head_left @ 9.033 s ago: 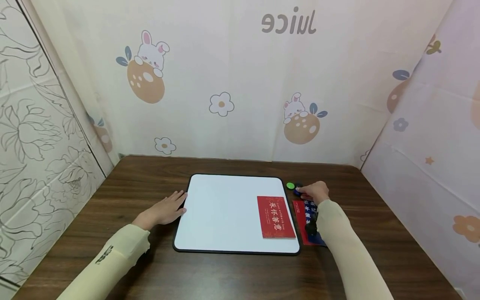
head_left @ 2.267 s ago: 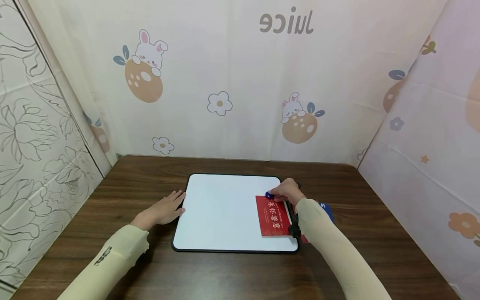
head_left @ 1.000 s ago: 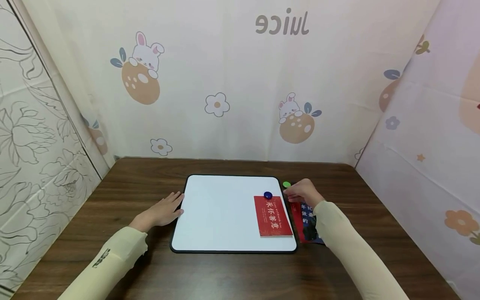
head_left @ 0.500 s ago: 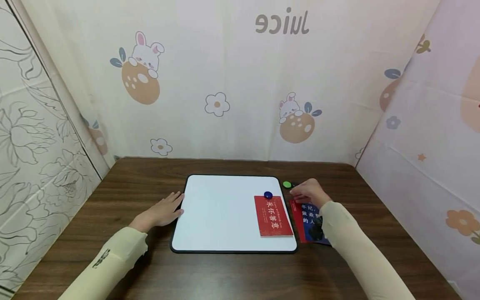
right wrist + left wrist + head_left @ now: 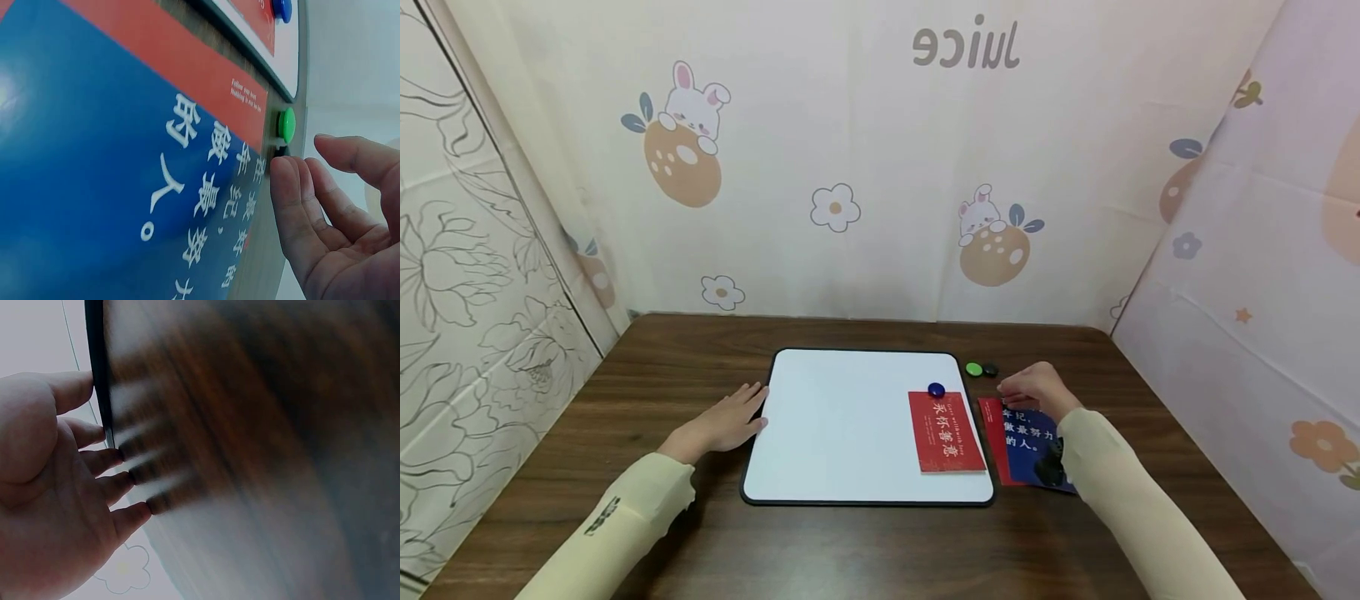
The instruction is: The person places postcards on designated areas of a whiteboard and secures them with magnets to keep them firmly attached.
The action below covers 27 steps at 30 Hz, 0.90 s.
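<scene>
A white board (image 5: 842,433) with a black rim lies on the table. My left hand (image 5: 722,423) rests flat at its left edge, and in the left wrist view the straight fingers (image 5: 130,519) touch the tabletop beside the rim. On the board's right side is a red card (image 5: 946,437) with a blue round magnet (image 5: 936,390) at its top edge. My right hand (image 5: 1037,387) hovers near the top of a blue card (image 5: 1026,446), which overlaps another red card (image 5: 992,425). Between its thumb and loosely bent fingers, the right wrist view shows nothing held.
A green magnet (image 5: 973,369) and a black magnet (image 5: 990,370) lie beyond the cards, near the board's upper right corner. Dark wood tabletop (image 5: 850,546) surrounds the board. A patterned curtain (image 5: 880,167) hangs behind the table.
The blue magnet went from beside the board onto the red card's top edge, and my right hand let it go. That hand has since drawn back rightward over the cards. My left hand stays put.
</scene>
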Each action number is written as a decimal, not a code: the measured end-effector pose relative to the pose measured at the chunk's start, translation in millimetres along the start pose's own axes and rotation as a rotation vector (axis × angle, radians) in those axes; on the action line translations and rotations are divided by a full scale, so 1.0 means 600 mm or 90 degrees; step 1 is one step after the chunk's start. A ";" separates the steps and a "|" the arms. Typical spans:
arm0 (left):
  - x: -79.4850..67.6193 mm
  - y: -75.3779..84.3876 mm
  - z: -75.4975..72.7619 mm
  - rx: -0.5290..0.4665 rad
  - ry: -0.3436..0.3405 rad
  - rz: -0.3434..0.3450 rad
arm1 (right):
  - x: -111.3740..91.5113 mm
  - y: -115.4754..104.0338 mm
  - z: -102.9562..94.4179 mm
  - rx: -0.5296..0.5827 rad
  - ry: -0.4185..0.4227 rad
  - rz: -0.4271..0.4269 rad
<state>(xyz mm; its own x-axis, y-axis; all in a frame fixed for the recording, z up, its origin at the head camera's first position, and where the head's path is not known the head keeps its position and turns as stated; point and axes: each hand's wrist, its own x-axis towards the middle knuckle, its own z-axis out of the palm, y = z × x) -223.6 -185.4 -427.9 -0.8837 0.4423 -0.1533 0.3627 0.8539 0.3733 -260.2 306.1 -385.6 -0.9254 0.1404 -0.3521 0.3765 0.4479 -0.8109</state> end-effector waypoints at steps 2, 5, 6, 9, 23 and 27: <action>-0.002 0.000 0.000 0.000 0.002 0.001 | -0.002 0.002 -0.003 0.003 0.000 -0.003; -0.004 0.002 0.000 0.000 0.003 -0.001 | -0.006 0.004 -0.008 -0.003 0.002 -0.003; -0.004 0.003 0.000 -0.001 0.003 -0.001 | -0.007 0.005 -0.010 -0.005 0.003 -0.002; -0.004 0.004 0.001 -0.003 0.002 -0.006 | -0.011 0.006 -0.015 -0.015 0.002 -0.001; 0.001 0.002 0.004 0.001 0.000 -0.006 | -0.022 0.020 -0.047 -0.032 0.005 -0.009; 0.000 0.002 0.002 0.000 0.000 -0.009 | -0.022 0.026 -0.055 -0.027 0.007 -0.003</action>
<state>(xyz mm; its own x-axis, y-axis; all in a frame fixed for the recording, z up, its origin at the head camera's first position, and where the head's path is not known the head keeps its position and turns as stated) -222.9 -184.0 -428.8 -0.8892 0.4293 -0.1581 0.3496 0.8606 0.3704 -243.5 340.2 -378.3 -0.9277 0.1481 -0.3427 0.3701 0.4857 -0.7919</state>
